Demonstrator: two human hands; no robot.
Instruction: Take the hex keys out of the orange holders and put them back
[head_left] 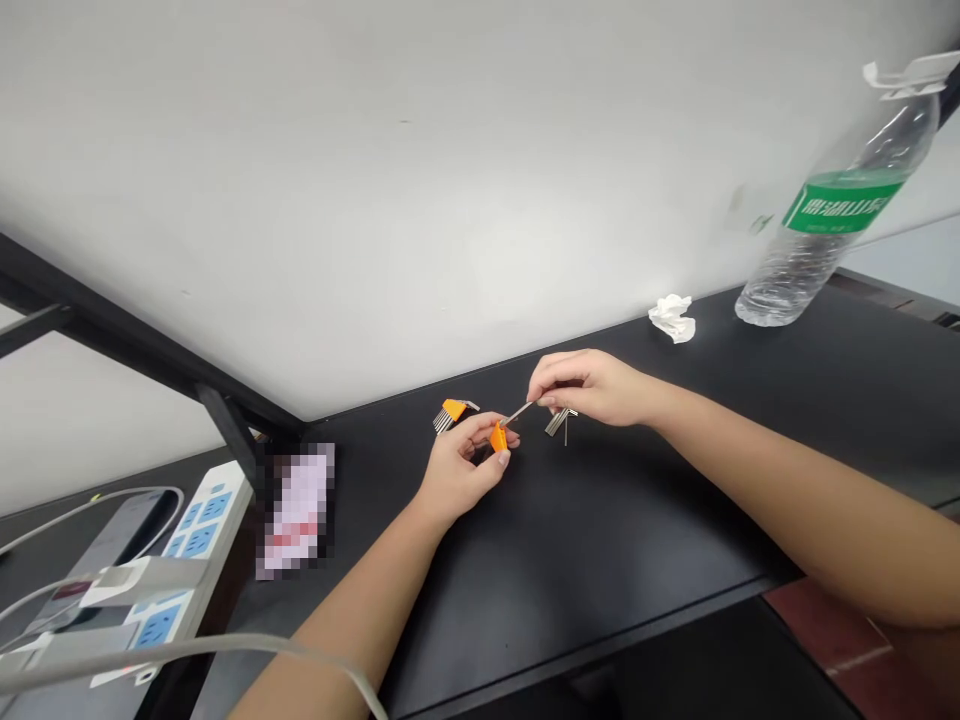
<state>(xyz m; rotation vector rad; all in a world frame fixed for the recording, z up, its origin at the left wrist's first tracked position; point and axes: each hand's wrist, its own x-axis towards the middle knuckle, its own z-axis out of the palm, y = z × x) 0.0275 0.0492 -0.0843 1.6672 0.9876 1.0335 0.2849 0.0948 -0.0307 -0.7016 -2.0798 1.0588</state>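
Pinched between the fingers and thumb of my left hand (466, 465) is a small orange hex key holder (499, 438). My right hand (589, 385) grips a thin metal hex key (519, 412) by its far end. The key's other end meets the holder; whether it sits inside a slot I cannot tell. Just behind my left hand lies a second orange holder with several hex keys (453, 410) in it. Several loose hex keys (559, 422) rest on the black tabletop (600, 540), below my right hand.
A clear plastic bottle (832, 220) with a green label stands at the back right, near a crumpled white tissue (673, 318). To the left are a power strip (199, 540) with plugs and cables, a pixelated packet (300, 510) and a black metal frame (135, 345). A white wall (450, 200) rises behind.
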